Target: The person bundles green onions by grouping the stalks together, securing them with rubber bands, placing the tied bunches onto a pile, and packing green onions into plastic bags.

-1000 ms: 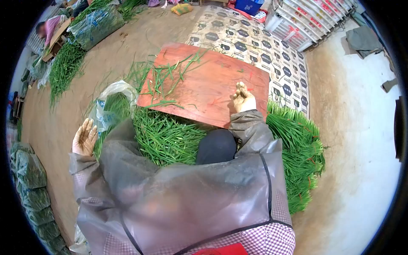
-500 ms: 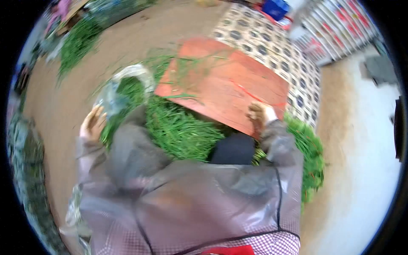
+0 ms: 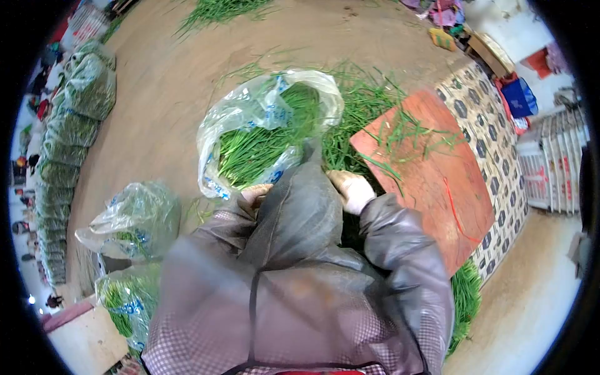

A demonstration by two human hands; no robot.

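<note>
My left hand (image 3: pixel 255 194) is at the left side of my raised, dark-covered knee, close to the lower rim of an open clear plastic bag (image 3: pixel 209 140). Its fingers are mostly hidden behind the knee. On the knee's other side, my right hand (image 3: pixel 352 191) has its fingers curled together against the dark cover; what they hold, if anything, is hidden. Green stalks (image 3: pixel 250 153) fill the bag. More loose stalks (image 3: pixel 350 134) lie between the bag and a reddish board (image 3: pixel 437 181), which has scattered stalks and a red string (image 3: pixel 455 212) on it.
Filled plastic bags (image 3: pixel 87 94) line the far left. Two more bags (image 3: pixel 140 219) stand nearer, at left. Right of the board are a patterned mat (image 3: pixel 490 125), a blue container (image 3: pixel 519 98) and white crates (image 3: pixel 553 162). Green bundles (image 3: pixel 464 300) show below the board.
The view has swung left, bringing the open bag toward the centre. Both hands have come in to the sides of the knee; the right has left the board, and the left was open out at the side.
</note>
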